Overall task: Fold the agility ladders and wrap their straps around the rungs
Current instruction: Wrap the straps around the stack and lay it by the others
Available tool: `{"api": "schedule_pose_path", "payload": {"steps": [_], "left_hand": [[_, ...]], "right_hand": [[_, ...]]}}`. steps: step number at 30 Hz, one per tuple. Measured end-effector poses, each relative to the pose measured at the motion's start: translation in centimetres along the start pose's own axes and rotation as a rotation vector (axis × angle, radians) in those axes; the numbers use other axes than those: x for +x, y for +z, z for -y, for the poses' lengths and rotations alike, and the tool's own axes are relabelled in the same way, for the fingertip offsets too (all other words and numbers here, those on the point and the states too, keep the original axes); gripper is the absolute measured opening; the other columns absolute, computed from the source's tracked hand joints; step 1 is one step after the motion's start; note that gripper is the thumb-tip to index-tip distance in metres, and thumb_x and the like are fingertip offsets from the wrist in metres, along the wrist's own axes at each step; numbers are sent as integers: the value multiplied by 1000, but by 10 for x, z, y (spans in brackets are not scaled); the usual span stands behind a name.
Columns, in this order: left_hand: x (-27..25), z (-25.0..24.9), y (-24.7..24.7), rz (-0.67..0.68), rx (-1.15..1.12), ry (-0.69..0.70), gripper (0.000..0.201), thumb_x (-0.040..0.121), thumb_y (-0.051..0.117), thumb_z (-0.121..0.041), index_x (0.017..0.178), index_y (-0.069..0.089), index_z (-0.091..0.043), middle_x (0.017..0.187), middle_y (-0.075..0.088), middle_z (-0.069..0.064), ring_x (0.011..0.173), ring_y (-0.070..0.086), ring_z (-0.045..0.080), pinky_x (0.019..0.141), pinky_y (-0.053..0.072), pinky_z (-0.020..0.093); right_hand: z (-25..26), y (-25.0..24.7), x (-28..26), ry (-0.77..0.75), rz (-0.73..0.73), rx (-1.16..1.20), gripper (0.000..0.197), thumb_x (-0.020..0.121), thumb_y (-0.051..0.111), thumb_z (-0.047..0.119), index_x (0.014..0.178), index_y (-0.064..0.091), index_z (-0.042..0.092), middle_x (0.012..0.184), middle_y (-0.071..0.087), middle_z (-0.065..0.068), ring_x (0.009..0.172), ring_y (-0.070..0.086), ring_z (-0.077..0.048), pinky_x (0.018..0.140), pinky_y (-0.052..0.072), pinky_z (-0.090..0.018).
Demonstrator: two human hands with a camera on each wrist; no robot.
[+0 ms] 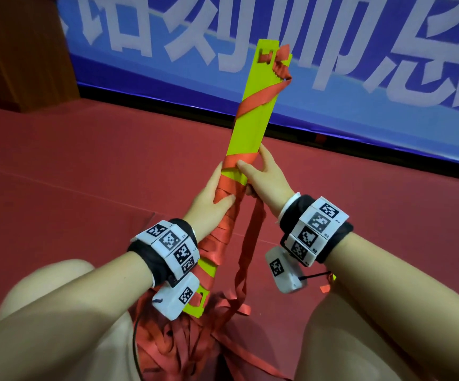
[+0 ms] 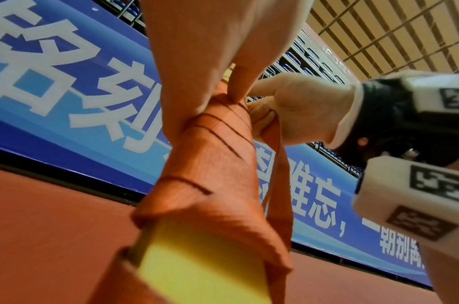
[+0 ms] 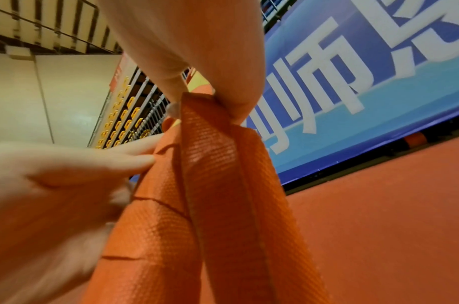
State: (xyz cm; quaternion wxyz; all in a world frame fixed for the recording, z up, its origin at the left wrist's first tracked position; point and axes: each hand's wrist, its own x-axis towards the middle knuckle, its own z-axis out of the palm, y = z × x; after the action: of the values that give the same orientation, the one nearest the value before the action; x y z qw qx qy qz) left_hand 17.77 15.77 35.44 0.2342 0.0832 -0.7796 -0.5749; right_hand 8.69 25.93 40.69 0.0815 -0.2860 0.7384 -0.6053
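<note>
Here the stacked yellow-green rungs [image 1: 253, 116] stand tilted between the knees, left hand [image 1: 209, 199] curled round the wrapped middle, right hand [image 1: 266, 177] pinching the red strap [image 1: 247, 243]. Rungs look light and stiff; the webbing limp, probably slippery, so grip the taut part beside the bundle.

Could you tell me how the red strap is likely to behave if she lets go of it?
The red strap looks floppy: its free length hangs limp below the right hand. Its thin webbing would probably loosen from the yellow rungs, since nothing visibly fastens it.
</note>
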Motion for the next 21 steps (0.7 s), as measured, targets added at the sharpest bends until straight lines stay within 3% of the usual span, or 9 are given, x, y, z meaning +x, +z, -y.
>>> {"api": "schedule_pose_path", "payload": {"steps": [4,5,8,10,11,13,15,18,21], "left_hand": [[-1,0,-2,86,-10,-26,67,99,41,0,150,19,-37,109,53,-19,76,53,-19,67,41,0],[-2,-1,-3,85,-41,-27,67,99,42,0,150,19,-37,108,54,-19,72,54,-19,66,42,2],[-2,-6,-7,80,-148,-19,68,98,50,-3,147,19,-38,96,59,-1,68,58,-3,66,49,13],[-1,-12,-11,93,-161,-26,71,97,54,-10,151,15,-34,88,56,2,62,56,-4,61,46,11],[-1,-13,-12,114,-169,-52,74,97,56,-15,153,11,-34,89,56,1,61,57,-5,60,45,10],[-2,-17,-12,186,-230,-137,86,93,63,-23,153,3,-38,101,62,0,77,65,0,69,50,16],[-6,-18,-10,261,-332,-191,95,88,68,-18,153,1,-40,116,62,8,93,68,20,78,56,31],[-9,-15,-6,243,-374,-141,84,92,57,0,152,12,-38,109,61,16,81,69,31,70,58,38],[-10,-9,-3,171,-250,-70,89,83,60,-13,151,9,-42,113,60,9,85,68,26,79,57,38]], "right_hand": [[-9,-1,5,52,-6,73,41,95,55,14,136,46,16,69,54,0,36,44,-4,40,37,-18],[-9,-1,7,67,-4,102,38,96,54,13,134,48,13,66,52,-1,35,42,-4,39,36,-18],[-9,-3,14,125,-16,235,35,96,52,12,131,51,8,63,47,-3,35,38,-4,37,32,-17],[-7,-7,19,126,6,329,32,97,51,14,128,53,9,63,42,-3,36,34,-4,36,27,-16],[-6,-8,20,110,37,370,27,97,50,16,124,55,9,62,40,-3,37,33,-5,37,24,-16],[-3,-11,21,66,97,431,20,98,49,15,116,56,12,62,39,-2,38,32,-4,38,22,-16],[-1,-11,21,46,117,463,27,97,49,12,123,54,12,62,42,-1,39,33,-4,38,25,-16],[1,-10,20,20,133,429,37,95,53,12,132,51,13,64,46,-2,41,37,-6,38,28,-16],[3,-11,20,27,151,304,36,93,59,23,129,56,21,66,50,-5,40,39,-10,38,28,-16]]}}
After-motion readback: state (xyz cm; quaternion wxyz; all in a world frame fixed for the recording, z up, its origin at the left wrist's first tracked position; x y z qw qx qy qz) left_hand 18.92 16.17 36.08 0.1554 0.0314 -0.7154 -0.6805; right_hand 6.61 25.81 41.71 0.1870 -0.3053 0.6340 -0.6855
